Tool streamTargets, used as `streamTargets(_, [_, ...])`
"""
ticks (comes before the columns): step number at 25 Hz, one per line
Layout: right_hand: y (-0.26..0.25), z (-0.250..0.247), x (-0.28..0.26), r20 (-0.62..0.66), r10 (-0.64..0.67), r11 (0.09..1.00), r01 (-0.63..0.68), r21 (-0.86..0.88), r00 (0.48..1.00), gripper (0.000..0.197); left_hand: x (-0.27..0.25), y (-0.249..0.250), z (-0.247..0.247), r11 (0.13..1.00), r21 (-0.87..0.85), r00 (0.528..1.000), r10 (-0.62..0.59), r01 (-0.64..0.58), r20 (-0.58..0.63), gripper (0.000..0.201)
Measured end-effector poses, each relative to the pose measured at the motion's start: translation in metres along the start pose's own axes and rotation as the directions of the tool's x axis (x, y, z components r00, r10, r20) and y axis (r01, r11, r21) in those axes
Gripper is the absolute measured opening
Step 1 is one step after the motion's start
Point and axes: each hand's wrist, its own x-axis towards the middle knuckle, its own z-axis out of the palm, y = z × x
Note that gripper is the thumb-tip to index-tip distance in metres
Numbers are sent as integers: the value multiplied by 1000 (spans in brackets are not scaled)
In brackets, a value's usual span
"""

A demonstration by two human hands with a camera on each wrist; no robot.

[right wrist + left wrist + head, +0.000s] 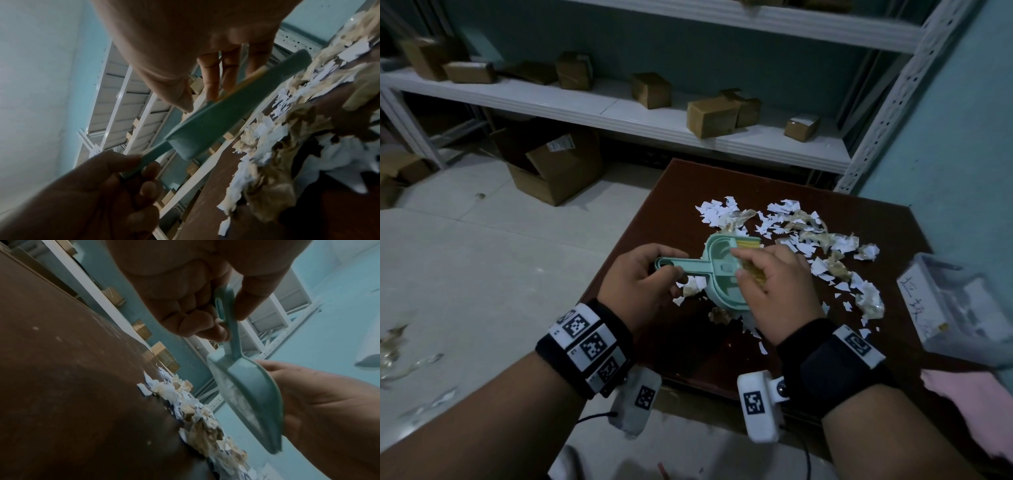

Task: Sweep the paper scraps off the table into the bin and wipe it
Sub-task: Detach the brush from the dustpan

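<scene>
Overhead, both hands grip a green dustpan (pixel 726 270) above the scrap-strewn brown table (pixel 654 212) beside white shelving (pixel 619 113).

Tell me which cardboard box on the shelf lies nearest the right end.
The small cardboard box with the white label; every other box on that shelf sits left of it.

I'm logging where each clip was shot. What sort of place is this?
Probably a storeroom or stockroom: white metal shelving carries scattered cardboard boxes, and an open carton sits on the bare tiled floor.
</scene>
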Motion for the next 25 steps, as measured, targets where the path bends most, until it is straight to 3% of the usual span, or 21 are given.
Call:
streamTargets(3, [3,-2,0,51,17,995,-12,-99,999,26,0,-2,1,1000,7,1000,19,-19,24,19])
streamTargets(11, [0,-7,-4,160,56,977,-21,-211,986,36,-2,-3,5,1000,-2,996,-7,8,93,16])
streamTargets(21, [20,-29,-2,168,83,953,-29,-300,982,30,-4,-2,9,1000,14,966,-9,5,258,19])
streamTargets(25, [25,-32,-4,188,89,939,-19,-344,978,30,-3,-2,9,993,116,955,0,-36,298,22])
